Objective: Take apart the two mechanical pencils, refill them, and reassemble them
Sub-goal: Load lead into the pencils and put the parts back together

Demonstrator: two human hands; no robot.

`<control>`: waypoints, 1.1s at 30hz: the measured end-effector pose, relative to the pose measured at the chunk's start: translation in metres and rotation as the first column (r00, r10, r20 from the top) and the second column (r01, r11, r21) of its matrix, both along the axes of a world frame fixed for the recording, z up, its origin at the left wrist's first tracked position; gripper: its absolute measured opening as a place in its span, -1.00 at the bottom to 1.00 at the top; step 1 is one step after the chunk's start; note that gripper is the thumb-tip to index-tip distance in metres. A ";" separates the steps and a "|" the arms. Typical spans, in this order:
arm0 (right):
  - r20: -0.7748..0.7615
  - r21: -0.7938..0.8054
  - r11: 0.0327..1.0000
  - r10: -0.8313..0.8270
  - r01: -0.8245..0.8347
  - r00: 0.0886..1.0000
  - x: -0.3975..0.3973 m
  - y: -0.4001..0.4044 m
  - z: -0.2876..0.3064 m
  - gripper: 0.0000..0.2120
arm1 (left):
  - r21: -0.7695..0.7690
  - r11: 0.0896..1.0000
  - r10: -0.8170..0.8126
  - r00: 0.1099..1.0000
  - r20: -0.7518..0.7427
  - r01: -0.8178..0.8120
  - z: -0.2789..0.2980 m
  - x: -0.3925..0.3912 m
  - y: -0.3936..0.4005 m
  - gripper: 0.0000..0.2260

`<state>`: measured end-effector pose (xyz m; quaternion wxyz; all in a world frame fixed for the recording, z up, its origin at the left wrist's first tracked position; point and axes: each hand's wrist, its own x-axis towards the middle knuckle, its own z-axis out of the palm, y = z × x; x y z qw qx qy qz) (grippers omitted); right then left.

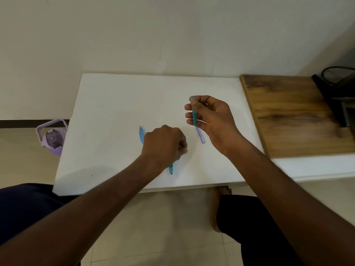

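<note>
On the white board (115, 104), my right hand (213, 120) holds a teal mechanical pencil barrel (194, 114) upright between thumb and fingers. My left hand (165, 144) is curled into a fist over a second teal pencil (171, 168); only its tip end shows below the hand, and I cannot tell whether the fingers grip it. A light blue oval lead case (141, 134) lies just left of my left hand. A pale purple pencil-like piece (200, 135) lies on the board under my right hand.
A wooden board (288, 116) adjoins the white board on the right, with a dark object and cable (336, 93) at its far end. A lilac bottle (52, 137) stands on the floor at the left. My knees sit below the table's front edge.
</note>
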<state>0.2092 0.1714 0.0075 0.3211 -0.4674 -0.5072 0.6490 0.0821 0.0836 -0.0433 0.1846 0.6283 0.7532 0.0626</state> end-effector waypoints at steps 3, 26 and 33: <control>0.018 0.036 0.999 -0.002 0.001 1.000 0.002 0.001 0.002 -0.90 | 0.077 0.997 0.005 0.995 0.096 -0.012 0.001 -0.004 0.001 -0.80; 0.741 0.515 0.441 0.201 -0.735 0.641 -0.050 -0.060 0.035 -0.76 | -0.126 0.939 -0.193 -0.793 0.578 -0.321 0.019 -0.053 -0.021 0.00; 0.707 0.546 0.455 0.200 -0.704 0.678 -0.044 -0.057 0.033 -0.73 | -0.102 0.941 -0.205 -0.782 0.589 -0.323 0.018 -0.052 -0.019 0.00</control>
